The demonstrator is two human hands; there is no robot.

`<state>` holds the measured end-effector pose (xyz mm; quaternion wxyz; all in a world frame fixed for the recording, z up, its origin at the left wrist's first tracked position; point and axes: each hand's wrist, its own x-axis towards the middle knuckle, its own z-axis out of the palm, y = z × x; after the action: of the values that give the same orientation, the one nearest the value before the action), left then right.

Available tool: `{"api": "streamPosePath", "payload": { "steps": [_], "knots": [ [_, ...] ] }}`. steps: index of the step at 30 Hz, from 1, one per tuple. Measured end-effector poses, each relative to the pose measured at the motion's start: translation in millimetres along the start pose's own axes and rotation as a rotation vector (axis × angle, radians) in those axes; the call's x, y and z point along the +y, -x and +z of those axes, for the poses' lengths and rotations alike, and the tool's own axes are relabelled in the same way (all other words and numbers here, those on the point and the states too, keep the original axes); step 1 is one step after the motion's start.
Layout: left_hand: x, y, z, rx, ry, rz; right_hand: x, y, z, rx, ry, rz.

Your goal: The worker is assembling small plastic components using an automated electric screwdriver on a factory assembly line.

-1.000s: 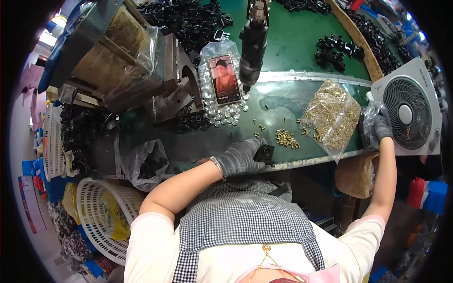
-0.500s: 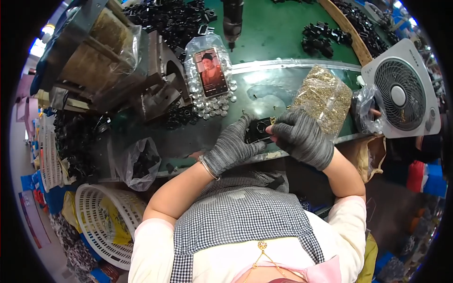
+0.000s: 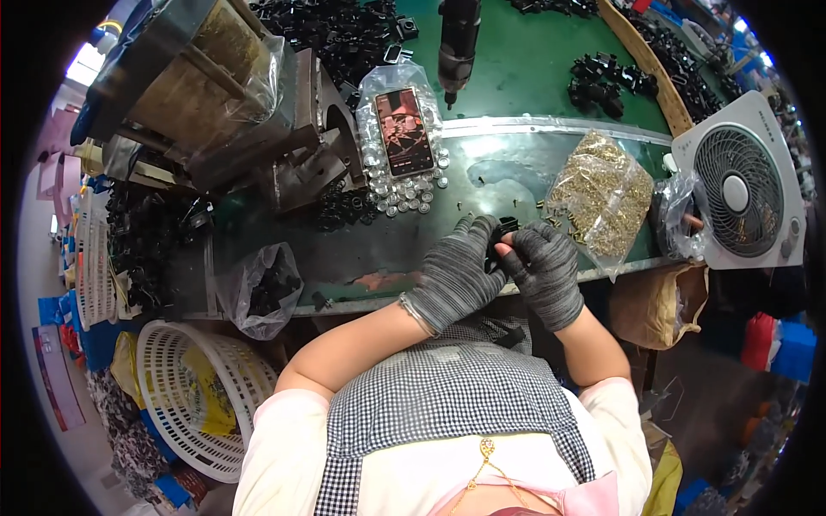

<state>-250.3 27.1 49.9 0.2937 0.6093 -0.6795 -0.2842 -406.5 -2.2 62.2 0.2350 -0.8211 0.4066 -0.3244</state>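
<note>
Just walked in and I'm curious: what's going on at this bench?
A person's gloved left hand holds a small black part, partly hidden, and the right hand meets it from the other side. To the right lies a bag of brass-coloured pieces; at left, a lit phone lies among clear round pieces.

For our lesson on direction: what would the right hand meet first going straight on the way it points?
The right hand would probably meet the small black part just ahead first, though depth there is unclear.
</note>
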Motion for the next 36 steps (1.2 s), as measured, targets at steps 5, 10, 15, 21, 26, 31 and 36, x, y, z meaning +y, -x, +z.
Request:
{"api": "streamPosePath", "payload": {
  "steps": [5,10,15,21,26,31,36],
  "knots": [
    [4.5,2.0,6.4,0.027,-0.058,0.099,3.7,20.5,7.7,0.093,-0.149,0.189],
    [5.3,5.2,16.6,0.009,-0.167,0.151,16.8,37.6,15.4,0.099,-0.198,0.273],
    [8.4,2.7,16.3,-0.139,-0.130,0.092,24.3,48.8,9.6,0.184,-0.523,0.389],
    [-26.0,21.4,-10.8,-0.027,-0.169,0.039,100.5,87.7,-107.7,1.069,0.369,0.240],
    [-58.7,44.6,-39.2,-0.021,-0.311,-0.092,239.5,235.9,-222.2,0.897,1.108,0.680],
    [-90.4,64.1,-49.3,-0.094,-0.308,-0.271,212.8,232.5,-143.3,0.686,1.051,0.426],
    [-102.2,77.2,-67.0,0.027,-0.207,-0.061,236.9,291.0,25.6,0.183,0.846,0.755]
  ]
}}
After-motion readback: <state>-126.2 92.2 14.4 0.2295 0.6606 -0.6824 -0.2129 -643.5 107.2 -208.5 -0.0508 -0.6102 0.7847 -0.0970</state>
